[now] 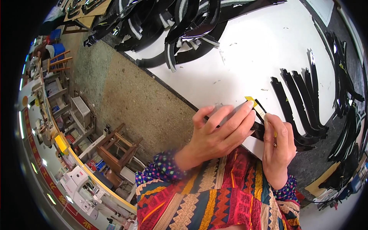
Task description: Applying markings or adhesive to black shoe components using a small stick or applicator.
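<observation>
At the table's near edge, my left hand (222, 132) presses its fingers over a black strip (258, 131); the thumb is mostly hidden. Its fingertips touch a small yellow piece (251, 100) at the end of a narrow white tab (260, 112). My right hand (278, 147) is closed beside it, thumb and forefinger pinching around the tab's near end and the black strip. Bits of yellow show between the right fingers, too small to name. Just right of that hand, several notched black strips (304, 101) lie side by side.
A tangled heap of black strips with white edging (191, 27) covers the far left of the white table (245, 57). More black strips (341, 134) lie along the dark right side. Down on the left stand wooden stools (117, 147) and a white sewing machine (78, 186).
</observation>
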A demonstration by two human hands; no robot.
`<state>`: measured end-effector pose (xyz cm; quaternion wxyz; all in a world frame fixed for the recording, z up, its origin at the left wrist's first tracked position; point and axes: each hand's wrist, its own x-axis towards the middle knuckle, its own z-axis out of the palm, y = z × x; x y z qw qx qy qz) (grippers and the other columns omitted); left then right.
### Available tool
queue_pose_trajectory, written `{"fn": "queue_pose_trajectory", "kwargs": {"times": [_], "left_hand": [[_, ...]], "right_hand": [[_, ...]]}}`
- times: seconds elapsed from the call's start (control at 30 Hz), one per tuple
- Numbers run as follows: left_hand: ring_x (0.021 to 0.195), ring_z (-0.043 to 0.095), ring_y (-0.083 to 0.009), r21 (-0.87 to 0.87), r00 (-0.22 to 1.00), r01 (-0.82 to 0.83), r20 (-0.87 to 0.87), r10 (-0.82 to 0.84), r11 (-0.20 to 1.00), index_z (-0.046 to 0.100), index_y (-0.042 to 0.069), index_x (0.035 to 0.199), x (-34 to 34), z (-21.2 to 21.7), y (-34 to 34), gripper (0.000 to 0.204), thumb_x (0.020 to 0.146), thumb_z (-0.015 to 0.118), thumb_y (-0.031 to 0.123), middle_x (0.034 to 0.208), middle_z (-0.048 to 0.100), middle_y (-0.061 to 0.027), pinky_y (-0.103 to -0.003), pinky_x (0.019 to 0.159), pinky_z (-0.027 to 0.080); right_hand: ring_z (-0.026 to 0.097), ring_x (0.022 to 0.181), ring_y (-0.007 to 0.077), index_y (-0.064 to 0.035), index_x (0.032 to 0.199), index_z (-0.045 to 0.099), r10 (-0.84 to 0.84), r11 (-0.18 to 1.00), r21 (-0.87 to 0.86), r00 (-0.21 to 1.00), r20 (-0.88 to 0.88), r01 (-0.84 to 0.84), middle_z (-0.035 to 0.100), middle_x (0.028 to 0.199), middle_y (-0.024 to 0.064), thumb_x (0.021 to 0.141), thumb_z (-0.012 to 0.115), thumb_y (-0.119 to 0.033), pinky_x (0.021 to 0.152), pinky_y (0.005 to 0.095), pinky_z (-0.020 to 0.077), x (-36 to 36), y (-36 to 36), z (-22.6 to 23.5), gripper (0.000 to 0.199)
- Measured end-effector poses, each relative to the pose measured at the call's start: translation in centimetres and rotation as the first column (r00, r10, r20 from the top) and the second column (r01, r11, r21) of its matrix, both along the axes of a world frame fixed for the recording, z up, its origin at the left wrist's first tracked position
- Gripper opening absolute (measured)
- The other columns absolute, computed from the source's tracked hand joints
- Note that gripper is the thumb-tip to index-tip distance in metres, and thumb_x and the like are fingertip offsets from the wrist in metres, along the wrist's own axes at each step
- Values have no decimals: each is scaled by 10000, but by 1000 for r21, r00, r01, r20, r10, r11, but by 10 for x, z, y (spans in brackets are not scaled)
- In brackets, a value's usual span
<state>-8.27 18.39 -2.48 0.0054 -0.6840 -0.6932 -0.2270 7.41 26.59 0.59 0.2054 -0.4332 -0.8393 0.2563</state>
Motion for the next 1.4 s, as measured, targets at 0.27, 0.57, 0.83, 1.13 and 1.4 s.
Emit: {"fn": "queue_pose_trajectory", "kwargs": {"times": [0.27,0.57,0.83,1.13,1.4], "left_hand": [[1144,423,-135,-57,1000,-6,-25,4,998,690,211,1256,0,3,0,409,888,661,388,1341,595,99,-355,1064,250],[1133,421,-130,-43,999,-2,-38,0,999,695,213,1253,1,3,1,405,893,648,392,1333,595,100,-354,1058,251],[1116,432,-126,-39,1000,-13,-19,12,999,693,213,1255,1,2,2,411,883,654,384,1331,595,83,-353,1053,255],[1114,449,-106,-27,1000,-20,-11,19,999,681,203,1283,2,0,0,428,909,627,405,1346,585,86,-358,1029,269],[1125,436,-109,-48,1000,-14,-6,14,999,675,210,1292,2,1,0,434,913,623,415,1364,576,87,-357,1034,262]], "right_hand": [[617,614,186,-19,1151,649,-15,1000,9,1000,8,15,613,829,97,847,737,46,470,304,473,-1,0,0,323],[629,625,197,-12,1153,647,-14,1000,13,1000,-12,14,616,829,109,850,727,61,485,304,488,-1,1,1,321],[620,618,193,-12,1152,650,-22,1000,12,1000,-10,22,615,826,111,850,730,56,478,303,480,-1,0,1,320],[627,624,199,-9,1143,655,-36,999,22,999,-24,36,618,823,116,851,729,55,481,312,484,-2,-1,0,308],[632,633,204,-8,1139,659,-48,999,13,999,-26,49,619,833,117,853,726,58,487,313,487,-2,-1,0,301]]}}
